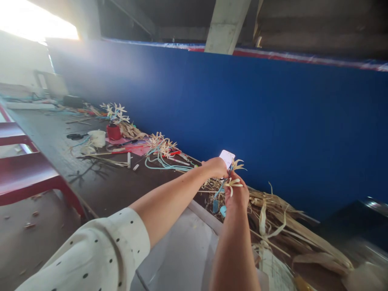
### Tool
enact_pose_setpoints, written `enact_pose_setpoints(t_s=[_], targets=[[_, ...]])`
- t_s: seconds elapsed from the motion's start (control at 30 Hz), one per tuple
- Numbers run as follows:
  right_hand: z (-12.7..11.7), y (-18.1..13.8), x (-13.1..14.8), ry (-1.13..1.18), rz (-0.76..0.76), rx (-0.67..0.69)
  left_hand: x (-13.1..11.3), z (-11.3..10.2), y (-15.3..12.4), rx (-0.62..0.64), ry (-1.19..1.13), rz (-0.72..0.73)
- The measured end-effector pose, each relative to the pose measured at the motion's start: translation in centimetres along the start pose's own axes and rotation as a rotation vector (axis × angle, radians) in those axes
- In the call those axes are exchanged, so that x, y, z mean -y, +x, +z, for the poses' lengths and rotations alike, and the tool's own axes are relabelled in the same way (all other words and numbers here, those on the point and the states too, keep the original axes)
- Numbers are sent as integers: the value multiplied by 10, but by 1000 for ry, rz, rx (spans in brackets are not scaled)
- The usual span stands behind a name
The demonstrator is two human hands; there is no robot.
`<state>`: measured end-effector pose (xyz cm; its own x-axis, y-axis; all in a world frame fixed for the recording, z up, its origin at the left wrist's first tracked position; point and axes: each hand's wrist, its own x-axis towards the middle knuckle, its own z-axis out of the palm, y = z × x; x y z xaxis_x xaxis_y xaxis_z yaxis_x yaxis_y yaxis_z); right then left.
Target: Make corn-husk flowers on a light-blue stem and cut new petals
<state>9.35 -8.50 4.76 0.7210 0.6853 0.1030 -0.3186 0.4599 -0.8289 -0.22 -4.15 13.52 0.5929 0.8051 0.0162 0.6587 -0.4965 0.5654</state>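
My two hands meet in front of the blue wall panel. My right hand [238, 194] is closed around a blue-wrapped stem [218, 190] of a corn-husk flower spray; a pale husk flower [233, 184] shows at its fingers and a second husk flower [238, 164] just above. Reaching in from the left, my left hand [217, 166] has its fingers bent in close by the stem, and what they grip is hidden. A lit phone [227, 157] shows behind the left hand; whether the hand touches it I cannot tell.
Bunched husk flowers [162, 144] with blue stems lie along the dark table [118, 190]. Further left are a red thread spool [113, 132], a white cup [97, 138] and black scissors [76, 136]. Dry husks [312, 238] spread at right. Red stools [28, 171] stand at left.
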Motion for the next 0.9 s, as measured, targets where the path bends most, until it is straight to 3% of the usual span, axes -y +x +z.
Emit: enact_pose_setpoints(t_s=[0.33, 0.47, 0.9], targets=[[-1, -1, 2, 8, 12, -7, 2, 1, 1, 6, 3, 70], [-1, 1, 1, 88, 18, 59, -1, -2, 1, 9, 37, 38], [0, 3, -8, 18, -74, -11, -5, -1, 8, -27, 93, -9]])
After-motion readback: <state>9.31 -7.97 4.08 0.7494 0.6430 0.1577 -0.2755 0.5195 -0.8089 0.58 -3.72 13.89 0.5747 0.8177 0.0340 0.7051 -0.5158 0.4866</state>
